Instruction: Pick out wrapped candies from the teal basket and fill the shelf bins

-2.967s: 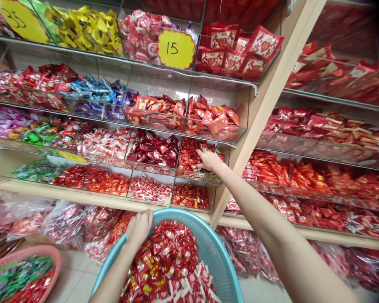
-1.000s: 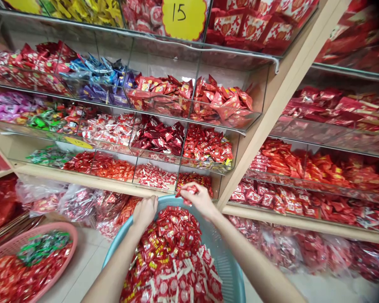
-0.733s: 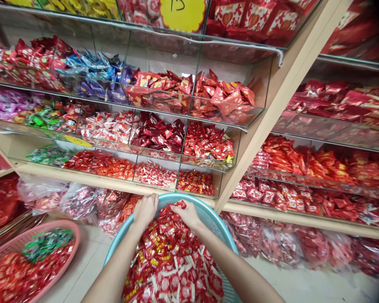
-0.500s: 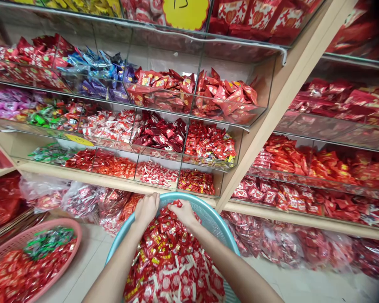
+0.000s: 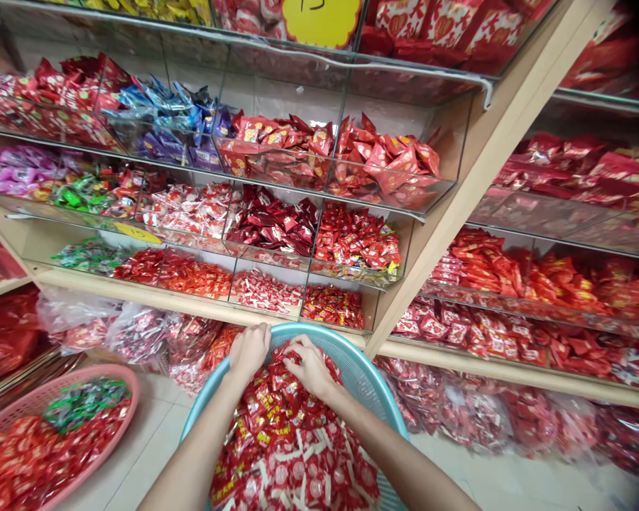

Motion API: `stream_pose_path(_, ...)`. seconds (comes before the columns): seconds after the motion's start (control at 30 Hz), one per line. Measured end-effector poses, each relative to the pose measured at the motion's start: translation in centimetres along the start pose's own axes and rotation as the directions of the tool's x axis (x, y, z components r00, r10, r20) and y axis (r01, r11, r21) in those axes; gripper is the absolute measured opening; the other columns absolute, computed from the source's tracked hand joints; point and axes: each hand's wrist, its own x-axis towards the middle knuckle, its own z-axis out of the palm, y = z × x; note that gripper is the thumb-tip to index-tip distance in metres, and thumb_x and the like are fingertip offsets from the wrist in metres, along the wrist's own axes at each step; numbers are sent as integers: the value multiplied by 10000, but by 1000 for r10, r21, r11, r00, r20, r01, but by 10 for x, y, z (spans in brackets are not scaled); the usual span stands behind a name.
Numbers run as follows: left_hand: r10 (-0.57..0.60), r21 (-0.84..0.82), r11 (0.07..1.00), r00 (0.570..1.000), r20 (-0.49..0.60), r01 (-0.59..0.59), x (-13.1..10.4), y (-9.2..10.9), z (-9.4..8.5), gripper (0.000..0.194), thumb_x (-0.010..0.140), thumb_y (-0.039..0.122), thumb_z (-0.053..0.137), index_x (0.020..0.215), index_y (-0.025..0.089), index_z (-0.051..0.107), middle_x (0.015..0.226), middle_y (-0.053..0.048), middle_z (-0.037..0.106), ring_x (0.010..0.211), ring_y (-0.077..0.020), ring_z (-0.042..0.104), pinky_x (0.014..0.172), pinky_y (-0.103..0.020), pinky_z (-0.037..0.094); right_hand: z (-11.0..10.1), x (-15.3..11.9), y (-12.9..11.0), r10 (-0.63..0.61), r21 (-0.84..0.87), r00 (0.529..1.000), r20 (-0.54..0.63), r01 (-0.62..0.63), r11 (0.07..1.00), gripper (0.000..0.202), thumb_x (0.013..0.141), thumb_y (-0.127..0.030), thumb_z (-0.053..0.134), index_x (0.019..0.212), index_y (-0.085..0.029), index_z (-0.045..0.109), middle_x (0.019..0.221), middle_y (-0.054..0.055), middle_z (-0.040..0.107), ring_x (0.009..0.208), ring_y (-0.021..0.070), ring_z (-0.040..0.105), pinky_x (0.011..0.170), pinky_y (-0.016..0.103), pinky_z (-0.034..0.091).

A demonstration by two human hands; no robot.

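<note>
My left hand (image 5: 249, 352) is closed over the far left rim of a round teal plastic basket (image 5: 386, 394). Red-wrapped candies (image 5: 277, 411) fill that basket, some with yellow lettering and, nearer me, some with white twisted ends. Just over the far part of the pile is my right hand (image 5: 309, 366), palm down, its fingers bent and the thumb apart from them. Nothing shows between those fingers, though the palm side is hidden. Both forearms reach in across the basket's near part.
Shelves with clear compartments of wrapped candies (image 5: 333, 306) rise ahead, a wooden post (image 5: 437, 213) between them. A pink basket (image 5: 133, 397) of red and green candies stands on the floor at left. Bagged candies (image 5: 138, 333) lie under the lowest shelf.
My right hand has lifted slightly off the candies, and its thumb and fingers have spread apart. The left hand keeps its hold on the rim. The view has shifted slightly.
</note>
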Motion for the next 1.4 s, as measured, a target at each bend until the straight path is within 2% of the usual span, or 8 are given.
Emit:
stream_pose_path(0.17,-11,1,1000,1000,10,11,0,1,-1,486,910,405,153,940,191,589,921,-105,673,882,-211,624,768,-306,415,-8,-3,-1,-9,47,1000,10,9,999,190,761,-174,565,924,-241,636,972,35,548,923,168,535,847,302,415)
stream_pose_path(0.3,-6,4,1000,1000,11,5,1,0,0,482,910,401,152,944,195,587,922,-100,671,875,-205,624,765,-300,414,-17,-3,3,46,166,994,-97,-30,986,161,749,-215,579,897,-224,643,931,32,586,893,166,556,849,304,413)
stream_pose_path(0.43,-2,8,1000,1000,-3,2,1,0,1,485,910,401,146,936,198,585,926,-97,673,846,-208,629,747,-308,417,-18,-3,13,231,323,959,-164,-169,931,144,726,-275,595,830,-193,652,866,35,633,831,172,581,813,303,426)
stream_pose_path(0.53,-20,9,1000,1000,5,20,1,2,0,481,910,402,154,942,195,588,928,-96,673,848,-205,630,752,-302,417,-14,-3,16,381,441,914,-139,-288,850,196,700,-329,615,817,-178,658,830,38,657,790,181,590,774,306,438)
stream_pose_path(0.63,-35,15,999,999,11,35,1,3,-1,480,910,400,159,944,195,592,924,-99,672,861,-206,628,763,-303,417,-11,-3,15,456,520,884,-106,-341,783,244,674,-377,634,803,-172,665,790,33,665,742,180,592,731,301,447)
stream_pose_path(0.9,5,17,1000,1000,-19,-5,3,0,3,468,913,393,157,908,203,585,896,-85,675,835,-198,629,748,-296,417,-8,-2,21,519,583,846,-119,-364,727,288,623,-416,664,789,-180,660,729,22,652,668,173,580,577,266,454)
stream_pose_path(1.07,-2,15,1000,1000,-11,3,3,0,2,462,912,391,164,898,196,582,894,-86,674,834,-197,630,734,-289,418,-12,-2,21,574,642,818,-37,-421,641,348,624,-441,659,843,-173,624,663,1,605,510,128,522,389,213,371)
stream_pose_path(1.4,0,34,999,1000,-26,1,3,-1,6,477,910,403,149,903,202,582,894,-82,674,818,-202,631,717,-290,416,-25,-6,18,583,662,811,-41,-415,624,330,654,-422,648,863,-172,596,639,-13,571,486,121,536,386,201,359)
